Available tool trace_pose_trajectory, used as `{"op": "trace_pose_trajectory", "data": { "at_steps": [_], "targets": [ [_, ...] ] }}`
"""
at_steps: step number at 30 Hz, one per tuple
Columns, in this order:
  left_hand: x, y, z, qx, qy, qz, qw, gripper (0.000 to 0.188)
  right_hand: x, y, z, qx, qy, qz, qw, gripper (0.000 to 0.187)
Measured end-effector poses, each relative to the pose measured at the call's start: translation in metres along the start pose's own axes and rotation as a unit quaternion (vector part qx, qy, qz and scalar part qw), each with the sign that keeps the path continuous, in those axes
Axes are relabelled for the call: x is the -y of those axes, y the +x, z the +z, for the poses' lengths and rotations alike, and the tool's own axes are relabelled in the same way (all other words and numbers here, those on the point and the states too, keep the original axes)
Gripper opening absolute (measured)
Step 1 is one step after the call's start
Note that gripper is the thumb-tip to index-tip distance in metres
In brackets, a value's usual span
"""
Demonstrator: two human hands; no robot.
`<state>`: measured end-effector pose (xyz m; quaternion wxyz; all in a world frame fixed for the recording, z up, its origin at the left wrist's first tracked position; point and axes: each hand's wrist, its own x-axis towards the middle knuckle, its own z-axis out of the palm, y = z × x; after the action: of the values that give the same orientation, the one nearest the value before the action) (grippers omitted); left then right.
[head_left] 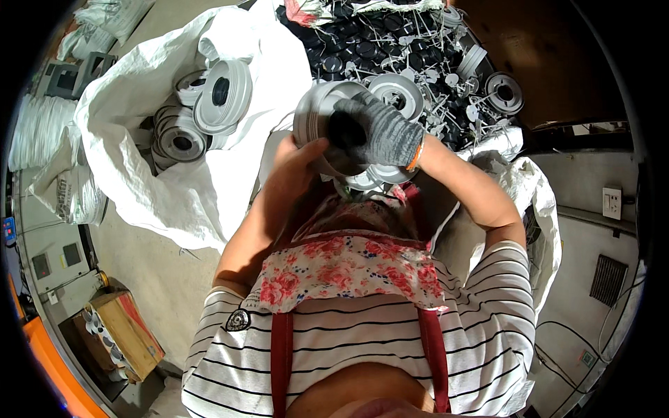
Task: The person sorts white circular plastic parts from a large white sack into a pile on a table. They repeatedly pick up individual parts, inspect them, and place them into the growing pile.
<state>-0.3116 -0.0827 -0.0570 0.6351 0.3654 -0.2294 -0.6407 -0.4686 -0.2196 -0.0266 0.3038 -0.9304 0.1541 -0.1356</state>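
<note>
Head view: left hand (291, 167) clasps grey disc (315, 108), likely unfinished; right hand (390, 132) curls over its black centre (345, 131), grip unclear; sacked discs (203, 110) at left look done, far pile (369, 50) unused.

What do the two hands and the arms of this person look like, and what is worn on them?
The left hand is bare. The right hand wears a knitted-looking glove in mottled grey, with an orange edge at the wrist. Both forearms are bare below short white sleeves with thin black stripes.
</note>
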Motion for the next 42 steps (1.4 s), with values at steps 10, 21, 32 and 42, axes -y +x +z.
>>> {"op": "trace_pose_trajectory", "data": {
  "at_steps": [10, 21, 32, 42],
  "targets": [
    [-0.004, -0.02, -0.018, -0.03, -0.036, -0.099, 0.994, 0.036, 0.013, -0.013, 0.023, 0.022, -0.223, -0.255, 0.941, 0.046],
    [0.006, -0.031, -0.027, 0.01, -0.109, -0.17, 0.979, 0.037, 0.03, -0.017, 0.029, 0.033, -0.105, -0.266, 0.958, 0.03],
    [-0.005, -0.041, -0.008, -0.081, 0.138, -0.06, 0.985, 0.051, -0.008, -0.007, 0.077, -0.092, 0.059, 0.0, 0.994, 0.038],
    [-0.088, -0.036, -0.074, -0.442, 0.621, 0.352, 0.543, 0.085, -0.07, 0.04, 0.044, 0.122, -0.199, 0.25, 0.94, 0.03]
  ]
}}
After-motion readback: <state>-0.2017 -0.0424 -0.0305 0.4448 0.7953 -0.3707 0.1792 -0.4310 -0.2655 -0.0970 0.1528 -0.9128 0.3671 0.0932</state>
